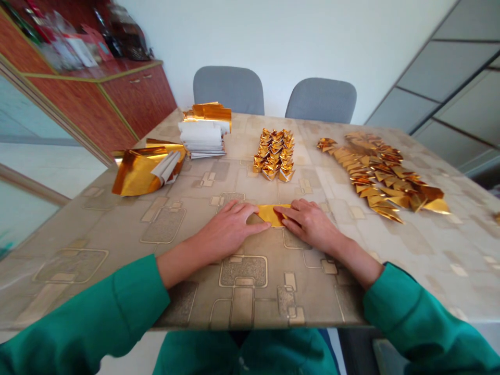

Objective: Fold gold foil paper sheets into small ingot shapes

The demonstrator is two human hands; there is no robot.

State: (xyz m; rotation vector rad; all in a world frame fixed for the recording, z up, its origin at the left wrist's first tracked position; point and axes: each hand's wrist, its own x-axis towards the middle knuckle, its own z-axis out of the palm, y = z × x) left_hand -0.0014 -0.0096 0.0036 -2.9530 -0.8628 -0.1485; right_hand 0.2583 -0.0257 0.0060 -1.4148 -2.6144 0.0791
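A small folded piece of gold foil paper (pixel 269 214) lies on the patterned tablecloth in front of me. My left hand (pixel 235 225) grips its left end, the thumb along the near edge and the fingers at the far edge. On the right end, my right hand (pixel 308 221) has its index finger lying over the paper and its thumb at the near edge. Beyond my hands stand rows of folded gold paper pieces (pixel 274 153). Many flatter folded gold pieces (pixel 385 174) are heaped in overlapping lines to the right.
A stack of white-backed foil sheets (pixel 202 138) sits at the back left. Nearer, curled gold sheets (pixel 136 172) rest on the table (pixel 187 302). Two grey chairs (pixel 228 88) stand behind the table, and a wooden cabinet (pixel 136 91) is at the far left.
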